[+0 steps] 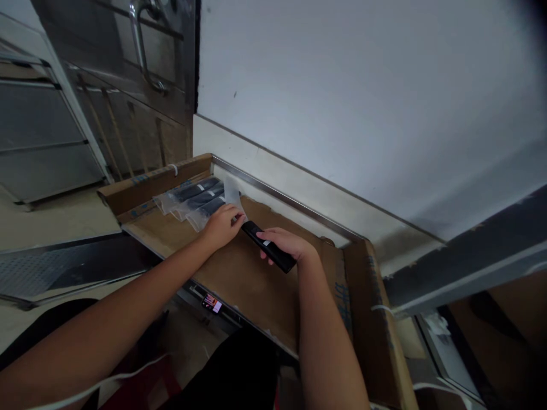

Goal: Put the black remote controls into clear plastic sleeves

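Observation:
My right hand point(287, 242) is wrapped round a long black remote control point(273, 252), thumb on top, holding it above the cardboard. Beyond the remote's far end, the fingers of my left hand point(223, 225) are pinched on a clear plastic bag point(233, 196) that stands up behind them. The bag's opening lies close to the tip of the remote; whether they touch I cannot tell. Left of my left hand, several black remotes in clear plastic sleeves point(195, 196) lie side by side, each with a small white label.
A cardboard lining point(260, 290) with raised side walls covers the work surface, against a white wall point(363, 102). A lit phone point(211, 303) sits at the front edge. To the left stand a metal rack point(43, 114) and a door with a steel handle point(139, 51).

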A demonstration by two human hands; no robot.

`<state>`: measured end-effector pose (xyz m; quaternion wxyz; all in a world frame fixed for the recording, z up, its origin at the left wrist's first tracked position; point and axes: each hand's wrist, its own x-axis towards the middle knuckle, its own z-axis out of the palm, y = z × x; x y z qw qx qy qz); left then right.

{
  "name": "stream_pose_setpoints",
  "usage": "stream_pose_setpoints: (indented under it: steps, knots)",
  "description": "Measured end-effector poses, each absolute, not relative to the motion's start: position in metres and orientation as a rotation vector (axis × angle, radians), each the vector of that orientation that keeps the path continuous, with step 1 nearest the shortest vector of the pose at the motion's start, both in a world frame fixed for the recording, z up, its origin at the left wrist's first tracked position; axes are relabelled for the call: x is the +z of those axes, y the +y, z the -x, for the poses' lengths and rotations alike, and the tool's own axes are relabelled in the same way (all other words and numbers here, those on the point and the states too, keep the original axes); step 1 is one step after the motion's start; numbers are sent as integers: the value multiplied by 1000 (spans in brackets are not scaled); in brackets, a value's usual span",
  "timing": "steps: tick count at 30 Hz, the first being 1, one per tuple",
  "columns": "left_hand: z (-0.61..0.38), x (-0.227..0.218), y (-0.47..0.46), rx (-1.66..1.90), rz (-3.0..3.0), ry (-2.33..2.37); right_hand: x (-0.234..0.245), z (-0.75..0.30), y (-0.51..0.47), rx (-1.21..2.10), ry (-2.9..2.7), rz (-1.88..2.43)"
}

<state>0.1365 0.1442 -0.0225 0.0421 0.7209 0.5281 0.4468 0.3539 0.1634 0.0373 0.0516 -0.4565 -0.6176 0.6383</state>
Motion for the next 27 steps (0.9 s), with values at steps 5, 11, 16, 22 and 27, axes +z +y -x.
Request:
stream_pose_setpoints:
  steps: [5,11,16,22,27]
  knots:
    - [-136,-22,144,1411,-2146,1576,39,-353,158,1962,-1956,1310]
    - [-134,-25,145,1449,-2093,1498,40,-353,156,1974,-2005,1297]
    - [-134,-23,140,1445,-2105,1420,35,-354,161,1937,-1969,1277]
    - [-134,-23,135,1439,-2131,1408,37,-349,158,1869,-1884,1240]
    - [-135,-29,138,1466,-2073,1451,35,-345,158,1830,-1822,1236]
